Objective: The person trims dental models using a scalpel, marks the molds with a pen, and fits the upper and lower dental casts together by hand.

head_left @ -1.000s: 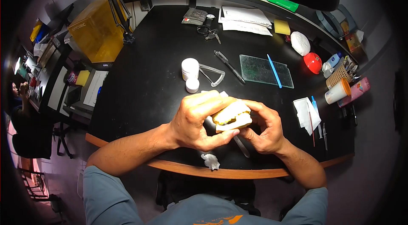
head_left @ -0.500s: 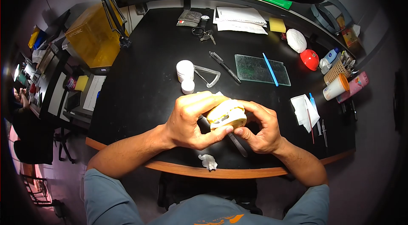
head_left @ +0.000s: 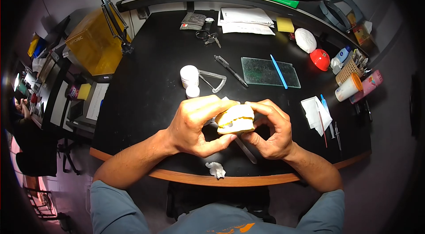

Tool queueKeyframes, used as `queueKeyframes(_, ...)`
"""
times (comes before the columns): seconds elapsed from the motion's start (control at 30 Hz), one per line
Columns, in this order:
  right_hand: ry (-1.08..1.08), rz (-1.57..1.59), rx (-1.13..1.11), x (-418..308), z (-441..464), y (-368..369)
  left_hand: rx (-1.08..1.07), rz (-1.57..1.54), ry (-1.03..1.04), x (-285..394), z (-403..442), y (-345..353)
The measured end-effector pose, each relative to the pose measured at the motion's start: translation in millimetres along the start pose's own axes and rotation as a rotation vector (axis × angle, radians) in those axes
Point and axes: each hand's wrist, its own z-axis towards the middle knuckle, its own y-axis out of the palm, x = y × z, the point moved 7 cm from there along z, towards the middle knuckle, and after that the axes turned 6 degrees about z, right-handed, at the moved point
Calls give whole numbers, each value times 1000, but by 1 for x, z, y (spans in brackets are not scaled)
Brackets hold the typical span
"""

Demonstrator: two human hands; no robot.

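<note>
A pale yellow dental cast [head_left: 237, 120], its upper and lower halves stacked together, is held up above the black desk. My left hand [head_left: 197, 125] grips its left side, thumb below and fingers over the top. On its right side my right hand [head_left: 270, 130] pinches it with thumb and fingertips. Beneath the cast, partly hidden, lies a thin metal tool [head_left: 246, 151], perhaps a spatula. A crumpled white tissue [head_left: 215, 170] rests near the desk's front edge. Just beyond my left hand stand two white jars [head_left: 190, 77] and a metal caliper [head_left: 215, 82].
A black pen [head_left: 231, 71] and a glass slab [head_left: 261, 72] with a blue stick [head_left: 279, 71] lie mid-desk. To the right are a tissue [head_left: 315, 112] with slim tools, an orange-lidded container [head_left: 349, 87] and a red bowl [head_left: 319, 59]. A person sits far left.
The dental cast has been tilted in my hands, so more of its front side and teeth face me. The dark gap in it shows less. My head view has shifted slightly.
</note>
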Motion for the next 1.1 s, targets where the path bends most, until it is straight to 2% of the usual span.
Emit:
queueKeyframes(0.2,-34,-56,79,-6,-2,-6,-54,71,12,-5,-2,4)
queueKeyframes(0.3,-139,-168,66,-20,2,-8,-75,98,31,-6,-4,8)
queueKeyframes(0.57,-167,-164,85,-23,0,-7,-68,54,55,-5,-3,11)
queueKeyframes(0.77,-174,-180,96,-23,0,-9,-158,103,22,-7,-6,14)
queueKeyframes(1.1,-189,-187,97,-22,0,-11,-93,84,65,-5,-3,11)
